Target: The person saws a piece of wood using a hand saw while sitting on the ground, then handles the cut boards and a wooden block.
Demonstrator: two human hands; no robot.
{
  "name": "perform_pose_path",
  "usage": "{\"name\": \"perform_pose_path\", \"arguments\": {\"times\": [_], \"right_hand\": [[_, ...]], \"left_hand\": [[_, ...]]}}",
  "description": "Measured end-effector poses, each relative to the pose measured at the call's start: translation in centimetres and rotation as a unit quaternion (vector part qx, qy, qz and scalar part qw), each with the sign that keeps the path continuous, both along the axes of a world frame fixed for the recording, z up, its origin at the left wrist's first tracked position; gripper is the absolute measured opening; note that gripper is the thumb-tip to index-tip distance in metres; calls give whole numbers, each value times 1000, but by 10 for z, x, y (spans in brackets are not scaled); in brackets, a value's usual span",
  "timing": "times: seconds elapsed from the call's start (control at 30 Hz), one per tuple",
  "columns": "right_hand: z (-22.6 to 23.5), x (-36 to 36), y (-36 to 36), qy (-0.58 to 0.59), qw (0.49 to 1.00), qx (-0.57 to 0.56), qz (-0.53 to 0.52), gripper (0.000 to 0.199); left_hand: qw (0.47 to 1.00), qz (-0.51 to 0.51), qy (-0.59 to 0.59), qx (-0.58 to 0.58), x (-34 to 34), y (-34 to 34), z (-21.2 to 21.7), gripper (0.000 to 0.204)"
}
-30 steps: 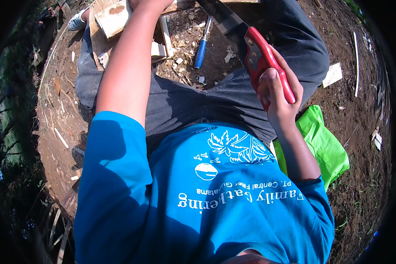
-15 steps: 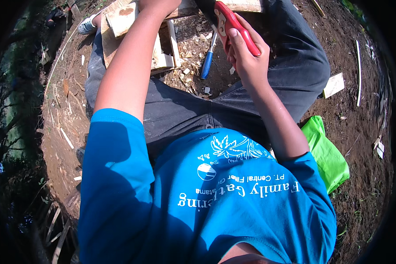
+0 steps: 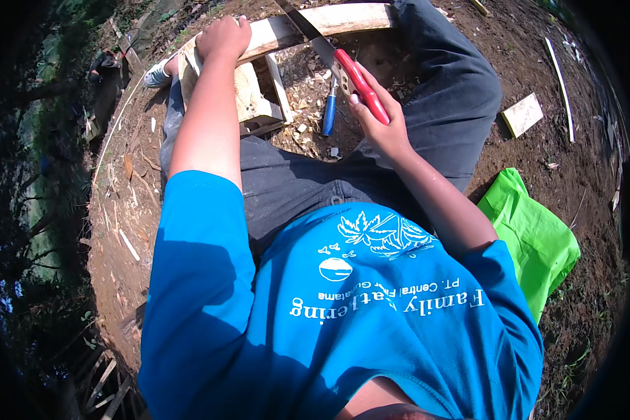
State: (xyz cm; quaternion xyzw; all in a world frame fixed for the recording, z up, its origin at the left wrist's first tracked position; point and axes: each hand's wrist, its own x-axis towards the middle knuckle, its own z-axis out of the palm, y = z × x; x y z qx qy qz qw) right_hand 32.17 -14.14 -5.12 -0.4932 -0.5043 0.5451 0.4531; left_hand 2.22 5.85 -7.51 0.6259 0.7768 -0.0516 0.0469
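A hand saw (image 3: 361,85) with a red handle is gripped in my right hand (image 3: 385,124). Its blade slants up and left across a pale wooden beam (image 3: 357,19) that spans the area in front of my legs. My left hand (image 3: 224,38) is closed over the beam's left part, knuckles up. Beneath that end of the beam stands a rough block-like wooden piece (image 3: 250,98) with an opening in it. A blue-handled chisel (image 3: 330,115) lies on the ground between my legs, close to the saw handle.
Wood chips (image 3: 302,127) litter the soil between my knees. A bright green bag (image 3: 528,231) lies to my right, with a flat wood offcut (image 3: 522,115) and a thin strip (image 3: 560,87) beyond it. My bent right leg (image 3: 455,91) borders the work area.
My right hand and the saw have shifted down and slightly left. The view has tilted, bringing the beam, the blade and my whole left hand into sight.
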Motion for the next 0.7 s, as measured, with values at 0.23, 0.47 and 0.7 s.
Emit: {"name": "perform_pose_path", "arguments": {"times": [0.23,0.47,0.7], "right_hand": [[104,66,-70,-48,991,-124,0,57],[55,19,7,-24,995,-91,-11,49],[5,-24,82,115,991,69,-9,41]], "left_hand": [[993,-40,-61,89,-14,0,-5,44],[978,-105,-137,118,-23,-1,-12,33],[968,-130,-113,181,-28,-1,-13,23]]}}
